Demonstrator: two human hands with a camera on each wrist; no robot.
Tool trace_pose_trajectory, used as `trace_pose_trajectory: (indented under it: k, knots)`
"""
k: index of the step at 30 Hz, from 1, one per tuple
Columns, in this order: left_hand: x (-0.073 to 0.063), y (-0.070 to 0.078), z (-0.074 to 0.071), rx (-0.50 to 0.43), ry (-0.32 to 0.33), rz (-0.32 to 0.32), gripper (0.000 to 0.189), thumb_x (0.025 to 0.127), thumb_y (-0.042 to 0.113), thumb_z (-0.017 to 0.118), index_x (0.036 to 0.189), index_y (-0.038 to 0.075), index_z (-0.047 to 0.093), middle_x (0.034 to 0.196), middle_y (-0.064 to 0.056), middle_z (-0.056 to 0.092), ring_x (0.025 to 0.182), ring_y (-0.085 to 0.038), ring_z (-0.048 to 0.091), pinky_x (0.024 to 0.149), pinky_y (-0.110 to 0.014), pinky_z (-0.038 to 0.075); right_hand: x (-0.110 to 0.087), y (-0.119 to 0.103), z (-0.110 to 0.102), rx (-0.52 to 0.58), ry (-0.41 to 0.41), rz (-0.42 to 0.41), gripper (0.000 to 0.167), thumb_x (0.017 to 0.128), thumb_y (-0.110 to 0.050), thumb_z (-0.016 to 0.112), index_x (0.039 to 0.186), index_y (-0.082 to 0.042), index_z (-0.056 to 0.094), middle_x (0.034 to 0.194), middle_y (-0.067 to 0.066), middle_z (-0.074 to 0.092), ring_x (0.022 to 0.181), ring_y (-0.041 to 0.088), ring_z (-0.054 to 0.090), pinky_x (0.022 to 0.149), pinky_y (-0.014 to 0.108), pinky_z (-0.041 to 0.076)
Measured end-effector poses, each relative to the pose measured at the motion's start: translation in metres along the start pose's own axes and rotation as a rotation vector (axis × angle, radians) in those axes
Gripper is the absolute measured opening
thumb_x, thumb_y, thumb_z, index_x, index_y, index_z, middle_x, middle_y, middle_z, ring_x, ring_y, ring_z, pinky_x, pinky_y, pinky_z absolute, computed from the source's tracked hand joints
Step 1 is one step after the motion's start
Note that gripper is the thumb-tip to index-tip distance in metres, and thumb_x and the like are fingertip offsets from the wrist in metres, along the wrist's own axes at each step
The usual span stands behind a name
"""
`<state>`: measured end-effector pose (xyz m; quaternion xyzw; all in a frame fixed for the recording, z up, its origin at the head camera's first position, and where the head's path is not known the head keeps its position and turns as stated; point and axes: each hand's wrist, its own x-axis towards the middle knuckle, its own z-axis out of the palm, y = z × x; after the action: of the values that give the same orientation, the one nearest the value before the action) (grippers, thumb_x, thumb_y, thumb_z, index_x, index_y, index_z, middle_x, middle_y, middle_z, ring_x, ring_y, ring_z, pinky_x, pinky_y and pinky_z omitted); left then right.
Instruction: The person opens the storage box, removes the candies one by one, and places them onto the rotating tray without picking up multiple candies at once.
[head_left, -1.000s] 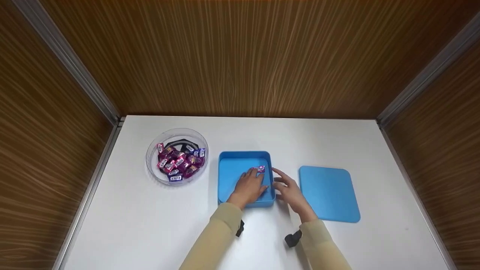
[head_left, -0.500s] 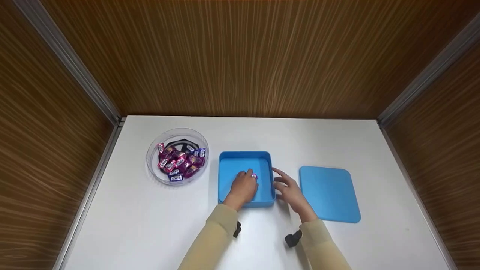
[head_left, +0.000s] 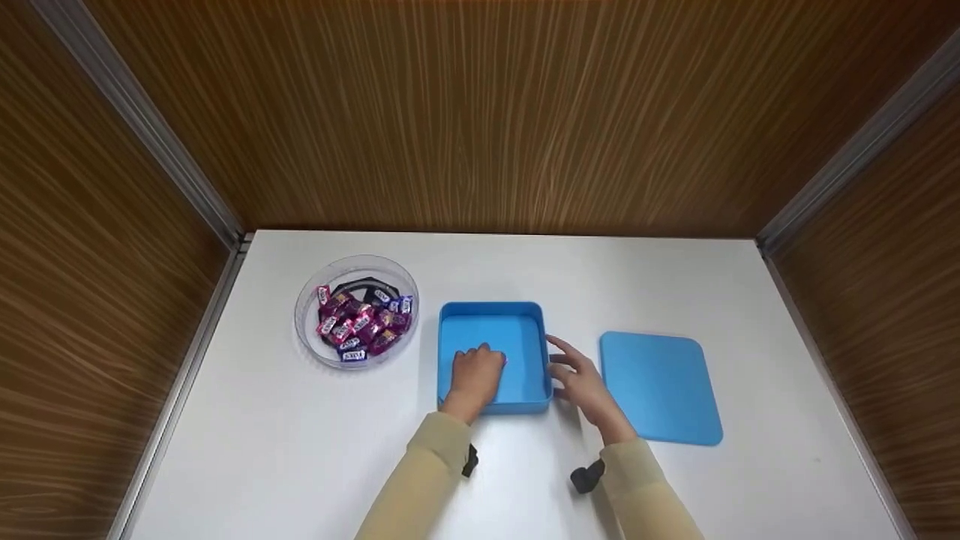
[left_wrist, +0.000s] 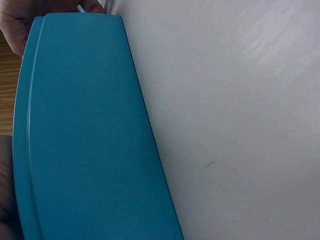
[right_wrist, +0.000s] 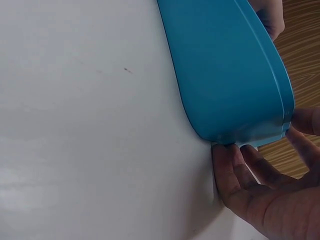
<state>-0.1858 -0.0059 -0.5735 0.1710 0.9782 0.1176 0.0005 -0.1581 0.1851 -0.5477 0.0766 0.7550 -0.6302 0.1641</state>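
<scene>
My left hand is inside the blue square box, fingers curled down near the middle of its floor. It pinches a small wrapped candy; only a pink tip shows beside the fingers, the rest hidden. Outside the right wall, my right hand rests its loosely bent fingertips against the box. In the right wrist view, those fingers meet the blue wall low near the tabletop. The left wrist view mostly shows the box's outer wall, which hides most of the left hand.
Several pink, purple and blue wrapped candies lie in a clear round bowl to the left of the box. A flat blue lid lies to the right, beyond the right hand. Wood-grain panels enclose the white table.
My left hand has curled its fingers round the candy and drawn it from the box's right side toward the middle. My right hand has stayed at the right wall.
</scene>
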Motion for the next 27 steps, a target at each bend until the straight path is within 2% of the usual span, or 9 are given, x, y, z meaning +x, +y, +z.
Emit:
trace_pose_trajectory:
  k: [6,13,20,23,27]
  knots:
    - [-0.001,-0.002,0.001,-0.022,0.016,0.003,0.007,0.094,0.012,0.065,0.093,0.011,0.071,0.08,-0.009,0.064,0.072,-0.026,0.066,0.06,-0.042,0.052,0.001,0.0,0.0,0.011,-0.003,-0.005,0.057,0.096,-0.005,0.05,0.151,-0.011,0.038,0.139,0.028,0.044,0.125,0.045,0.048,0.093,0.057,0.046]
    - [-0.001,-0.002,0.002,-0.075,-0.01,-0.015,0.017,0.099,0.016,0.059,0.107,0.005,0.068,0.084,-0.011,0.066,0.076,-0.027,0.068,0.063,-0.043,0.055,0.001,0.002,-0.001,0.025,-0.011,0.003,0.058,0.096,-0.005,0.051,0.151,-0.012,0.038,0.139,0.028,0.043,0.127,0.046,0.046,0.094,0.058,0.045]
    - [-0.002,-0.003,-0.002,-0.073,0.031,0.01,0.025,0.094,0.008,0.064,0.118,0.005,0.061,0.084,-0.011,0.067,0.072,-0.027,0.067,0.056,-0.041,0.054,0.002,0.002,-0.001,0.027,-0.011,-0.007,0.057,0.096,-0.004,0.051,0.151,-0.01,0.038,0.138,0.028,0.044,0.125,0.046,0.047,0.094,0.058,0.045]
    - [-0.003,-0.004,-0.005,-0.084,0.034,0.002,0.017,0.094,0.009,0.064,0.11,0.004,0.063,0.081,-0.011,0.066,0.071,-0.028,0.066,0.056,-0.041,0.054,0.001,0.001,-0.001,0.024,-0.011,-0.008,0.057,0.096,-0.005,0.051,0.151,-0.01,0.038,0.139,0.028,0.044,0.126,0.046,0.047,0.094,0.058,0.045]
    - [-0.003,-0.005,-0.009,-0.116,0.023,-0.019,0.005,0.089,0.004,0.069,0.094,0.004,0.068,0.08,-0.009,0.065,0.072,-0.027,0.066,0.058,-0.041,0.054,0.012,0.017,-0.003,0.023,0.001,-0.006,0.057,0.096,-0.006,0.052,0.151,-0.014,0.039,0.14,0.027,0.044,0.126,0.045,0.047,0.094,0.058,0.045]
